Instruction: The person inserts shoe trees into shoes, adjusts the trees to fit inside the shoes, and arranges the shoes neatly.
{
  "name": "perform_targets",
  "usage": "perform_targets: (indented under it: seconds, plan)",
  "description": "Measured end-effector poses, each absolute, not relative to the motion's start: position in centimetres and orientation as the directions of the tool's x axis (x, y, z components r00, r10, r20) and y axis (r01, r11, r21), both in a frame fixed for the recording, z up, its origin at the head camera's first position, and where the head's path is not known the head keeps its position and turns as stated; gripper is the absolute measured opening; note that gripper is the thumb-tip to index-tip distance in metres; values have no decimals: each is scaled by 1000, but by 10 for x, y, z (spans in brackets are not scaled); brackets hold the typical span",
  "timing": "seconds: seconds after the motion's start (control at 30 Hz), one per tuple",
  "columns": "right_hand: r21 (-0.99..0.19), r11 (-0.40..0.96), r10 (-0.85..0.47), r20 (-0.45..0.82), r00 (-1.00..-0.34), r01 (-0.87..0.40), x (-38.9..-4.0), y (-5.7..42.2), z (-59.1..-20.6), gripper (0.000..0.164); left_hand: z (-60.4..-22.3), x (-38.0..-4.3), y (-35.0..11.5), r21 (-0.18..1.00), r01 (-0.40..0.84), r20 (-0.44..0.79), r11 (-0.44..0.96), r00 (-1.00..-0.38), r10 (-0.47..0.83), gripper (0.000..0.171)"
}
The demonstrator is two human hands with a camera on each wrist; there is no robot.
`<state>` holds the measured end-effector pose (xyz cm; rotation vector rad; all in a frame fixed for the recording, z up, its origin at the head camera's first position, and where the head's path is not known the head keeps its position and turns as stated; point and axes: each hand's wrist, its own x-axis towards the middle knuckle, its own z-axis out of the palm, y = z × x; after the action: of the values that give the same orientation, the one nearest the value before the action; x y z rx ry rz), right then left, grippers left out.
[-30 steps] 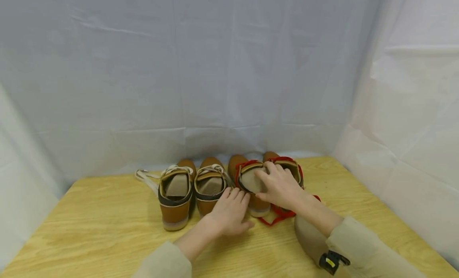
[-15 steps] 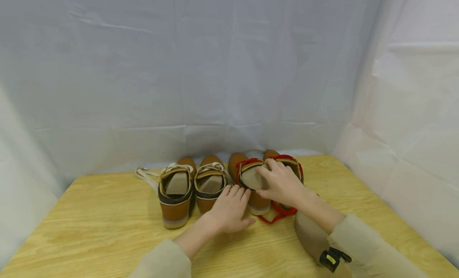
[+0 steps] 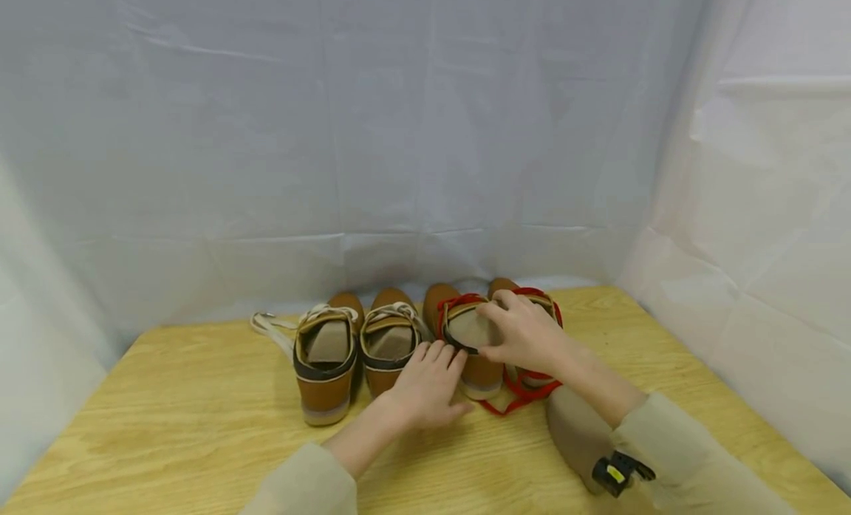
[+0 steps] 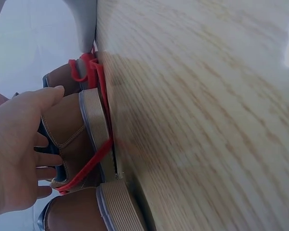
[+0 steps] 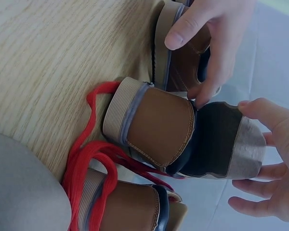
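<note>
My right hand (image 3: 528, 334) pinches the heel end of a beige insole (image 3: 469, 329). The insole rises tilted from a brown shoe with red laces (image 3: 482, 374). In the right wrist view, its dark underside (image 5: 216, 139) shows, with thumb and fingers at opposite edges. My left hand (image 3: 425, 386) has its fingertips against the back collar of that shoe, fingers fairly straight and thumb apart. A second red-laced shoe (image 3: 503, 286) stands to the right, partly behind my right hand. The rest of the insole is hidden inside the shoe.
Two brown shoes with cream laces, a left one (image 3: 324, 397) and a right one (image 3: 382, 382), stand to the left. A rounded beige piece (image 3: 573, 437) lies under my right forearm. Loose red lace (image 3: 515, 404) trails on the wooden table (image 3: 186, 426). A white sheet (image 3: 372, 131) hangs behind.
My right hand has shifted slightly right. The loose red lace by the right shoe has moved a little. My left hand and the shoes stay nearly in place.
</note>
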<state>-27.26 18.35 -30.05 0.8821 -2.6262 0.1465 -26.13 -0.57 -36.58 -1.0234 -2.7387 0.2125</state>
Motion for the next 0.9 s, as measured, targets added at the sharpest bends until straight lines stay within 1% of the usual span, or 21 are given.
perform_targets:
  seconds: [0.23,0.43,0.63,0.9]
  plan:
    - [17,794,-567,380,-731,-607,-272,183,-300,54,-366,-263,-5,-199,628,162,752,-736,657,75]
    - [13,805,-554,371,-745,-593,-271,183,-301,54,-366,-265,-4,-195,631,157,751,-736,659,72]
    - [4,803,-555,373,-744,-597,-276,182,-301,54,-366,-265,-5,-189,632,156,752,-736,658,72]
    - [-36,818,-530,344,-775,-575,-279,178,-304,55,-370,-264,-5,-235,614,147,754,-744,652,73]
